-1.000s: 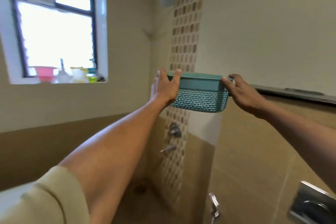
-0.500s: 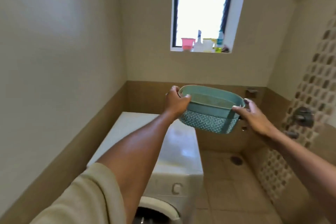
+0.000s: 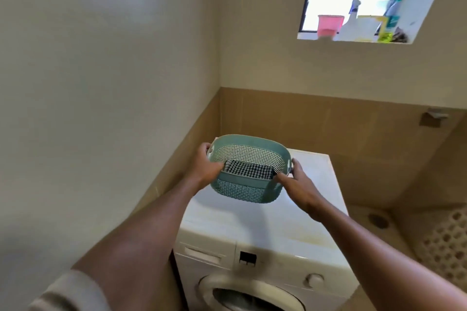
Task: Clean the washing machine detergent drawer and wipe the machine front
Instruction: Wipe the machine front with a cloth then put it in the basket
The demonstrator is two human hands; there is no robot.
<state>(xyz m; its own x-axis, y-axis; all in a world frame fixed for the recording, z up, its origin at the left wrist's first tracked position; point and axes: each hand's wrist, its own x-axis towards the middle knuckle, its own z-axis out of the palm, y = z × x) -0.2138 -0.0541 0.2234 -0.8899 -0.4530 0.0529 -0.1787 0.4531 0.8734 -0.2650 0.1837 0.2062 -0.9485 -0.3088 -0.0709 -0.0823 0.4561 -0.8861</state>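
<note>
I hold a teal perforated plastic basket [image 3: 242, 190] just above the white top of the washing machine [image 3: 273, 225]. My left hand [image 3: 206, 166] grips its left rim and my right hand [image 3: 294, 179] grips its right handle. Inside the basket lies a folded black-and-white checked cloth [image 3: 249, 170]. On the machine's front, the detergent drawer [image 3: 202, 254] sits closed at the upper left, beside a small dark display [image 3: 247, 258] and a round knob [image 3: 314, 279]. The round door [image 3: 250, 295] is partly cut off at the bottom edge.
The machine stands in the corner against beige and brown tiled walls. A window sill [image 3: 353, 40] above holds a pink cup [image 3: 328, 25], a white spray bottle [image 3: 352, 23] and other containers. Tiled floor with a drain [image 3: 377, 219] lies to the right.
I have turned from the shower wall to the washing machine, bringing the basket down from chest height to just over the machine's top. The cloth inside it has come into sight.
</note>
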